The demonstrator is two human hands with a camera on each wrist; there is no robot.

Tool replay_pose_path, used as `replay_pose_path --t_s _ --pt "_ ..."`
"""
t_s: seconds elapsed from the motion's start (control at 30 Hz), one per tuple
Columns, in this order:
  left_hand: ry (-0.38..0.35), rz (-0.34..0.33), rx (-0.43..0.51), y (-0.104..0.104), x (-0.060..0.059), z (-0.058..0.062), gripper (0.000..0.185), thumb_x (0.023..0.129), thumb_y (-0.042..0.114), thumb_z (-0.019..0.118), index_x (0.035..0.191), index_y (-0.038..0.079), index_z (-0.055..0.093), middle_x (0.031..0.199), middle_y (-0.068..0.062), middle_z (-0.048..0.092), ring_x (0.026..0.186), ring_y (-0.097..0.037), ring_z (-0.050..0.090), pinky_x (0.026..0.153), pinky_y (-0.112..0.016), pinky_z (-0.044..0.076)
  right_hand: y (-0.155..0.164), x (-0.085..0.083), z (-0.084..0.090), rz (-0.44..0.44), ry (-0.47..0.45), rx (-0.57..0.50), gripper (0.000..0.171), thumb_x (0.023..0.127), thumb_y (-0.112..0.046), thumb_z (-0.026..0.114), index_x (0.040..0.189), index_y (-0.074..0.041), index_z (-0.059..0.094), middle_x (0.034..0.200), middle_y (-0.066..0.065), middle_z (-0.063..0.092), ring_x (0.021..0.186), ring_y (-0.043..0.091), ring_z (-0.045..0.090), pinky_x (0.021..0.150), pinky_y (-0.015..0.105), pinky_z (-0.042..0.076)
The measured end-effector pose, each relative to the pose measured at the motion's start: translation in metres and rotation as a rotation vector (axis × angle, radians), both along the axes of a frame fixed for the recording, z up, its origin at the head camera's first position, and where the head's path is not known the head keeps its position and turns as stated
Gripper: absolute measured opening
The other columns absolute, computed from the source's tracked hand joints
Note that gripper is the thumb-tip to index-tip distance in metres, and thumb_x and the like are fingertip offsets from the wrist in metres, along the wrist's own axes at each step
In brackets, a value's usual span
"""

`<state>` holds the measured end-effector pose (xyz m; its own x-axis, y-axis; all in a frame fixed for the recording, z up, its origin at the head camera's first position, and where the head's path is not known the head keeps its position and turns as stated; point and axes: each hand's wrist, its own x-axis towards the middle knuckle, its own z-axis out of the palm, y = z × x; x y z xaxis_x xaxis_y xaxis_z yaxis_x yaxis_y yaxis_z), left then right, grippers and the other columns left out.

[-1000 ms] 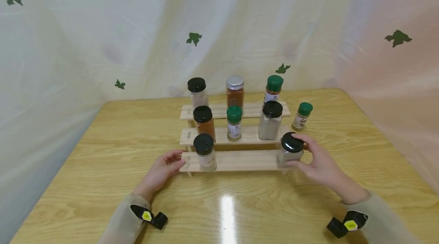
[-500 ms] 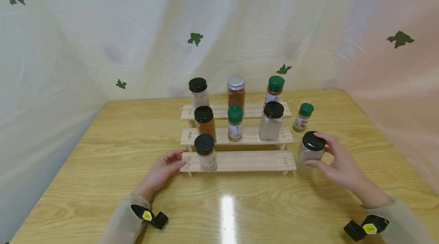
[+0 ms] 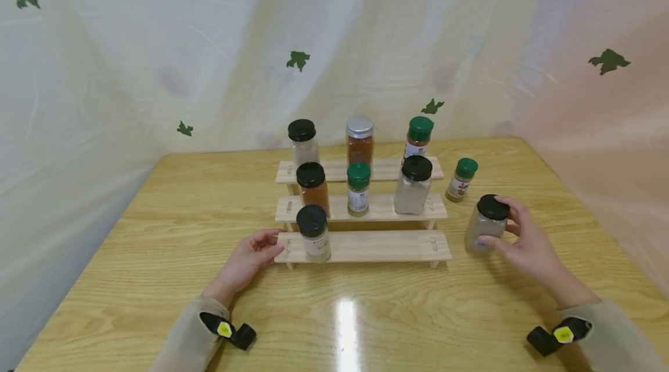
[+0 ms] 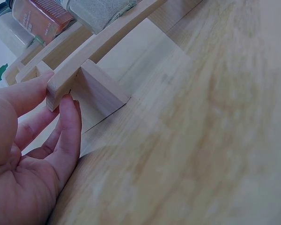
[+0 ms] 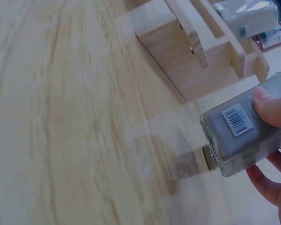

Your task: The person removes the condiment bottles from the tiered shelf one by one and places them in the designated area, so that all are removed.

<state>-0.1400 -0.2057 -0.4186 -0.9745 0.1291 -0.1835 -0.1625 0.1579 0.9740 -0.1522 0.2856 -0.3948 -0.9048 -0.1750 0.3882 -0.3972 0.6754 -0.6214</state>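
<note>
My right hand (image 3: 528, 244) grips a square spice jar (image 3: 483, 233) with a black lid and greyish contents, right of the rack. In the right wrist view, a barcode label shows on this jar (image 5: 253, 126), and its base is close over the table. My left hand (image 3: 251, 259) pinches the left end of the lowest shelf (image 3: 384, 246) of a three-tier wooden rack; the left wrist view shows thumb and fingers around that shelf end (image 4: 61, 89). A black-lidded jar (image 3: 315, 241) stands on that shelf's left part.
The middle shelf carries an orange-brown spice jar (image 3: 312, 192), a small green-lidded jar (image 3: 358, 192) and a black-lidded jar (image 3: 413, 189). Behind are a pale jar (image 3: 303, 143), a silver-lidded jar (image 3: 359, 143) and a green-lidded jar (image 3: 417, 137). Another green-lidded jar (image 3: 461, 180) stands on the table.
My right hand has carried the square jar off the lowest shelf's right end, rightward beyond the rack, where it now leans slightly. My left hand has stayed at the shelf end.
</note>
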Motion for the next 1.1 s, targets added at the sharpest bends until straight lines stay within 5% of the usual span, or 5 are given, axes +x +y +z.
replay_pose_path --t_s 0.1,0.4,0.6,0.87,1.1 --pt "-0.002 -0.001 -0.011 0.0 -0.001 -0.001 0.046 0.093 0.005 0.057 0.132 -0.012 0.042 0.099 0.001 0.051 0.083 -0.004 0.049 0.069 -0.018 0.047 0.006 -0.004 -0.002 -0.028 -0.02 -0.016 0.086 0.075 0.004 0.076 0.142 -0.003 0.022 0.128 0.031 0.045 0.113 0.037 0.048 0.077 -0.002 0.03" --pt "-0.007 0.021 -0.024 0.0 -0.001 -0.002 0.044 0.091 0.005 0.059 0.13 -0.01 0.045 0.099 -0.001 0.051 0.083 -0.005 0.05 0.069 -0.018 0.048 0.02 -0.017 -0.012 -0.086 0.041 -0.084 0.085 0.075 0.011 0.072 0.141 0.001 0.019 0.122 0.026 0.048 0.103 -0.02 0.036 0.075 -0.002 0.032" --pt "-0.005 0.012 -0.017 -0.001 -0.001 -0.002 0.044 0.092 0.004 0.058 0.131 -0.011 0.045 0.098 0.0 0.051 0.082 -0.005 0.05 0.069 -0.018 0.048 0.027 -0.027 -0.015 -0.107 0.064 -0.095 0.084 0.077 0.01 0.07 0.142 -0.001 0.018 0.125 0.027 0.046 0.104 -0.023 0.032 0.076 -0.003 0.032" --pt "0.004 0.016 -0.009 -0.002 -0.001 -0.003 0.044 0.091 0.004 0.058 0.13 -0.012 0.045 0.097 0.001 0.051 0.081 -0.004 0.05 0.068 -0.017 0.047 0.027 -0.051 -0.009 -0.111 -0.042 -0.061 0.076 0.087 -0.002 0.066 0.145 -0.001 0.016 0.139 0.032 0.035 0.122 0.049 0.04 0.09 0.058 0.04" --pt "-0.001 0.016 -0.001 -0.002 -0.001 -0.004 0.045 0.091 0.004 0.059 0.131 -0.011 0.044 0.097 0.002 0.051 0.081 -0.003 0.05 0.068 -0.017 0.047 0.025 -0.067 -0.008 -0.098 0.019 -0.018 0.079 0.077 0.01 0.07 0.141 0.003 0.023 0.132 0.036 0.04 0.116 0.056 0.044 0.083 0.058 0.04"
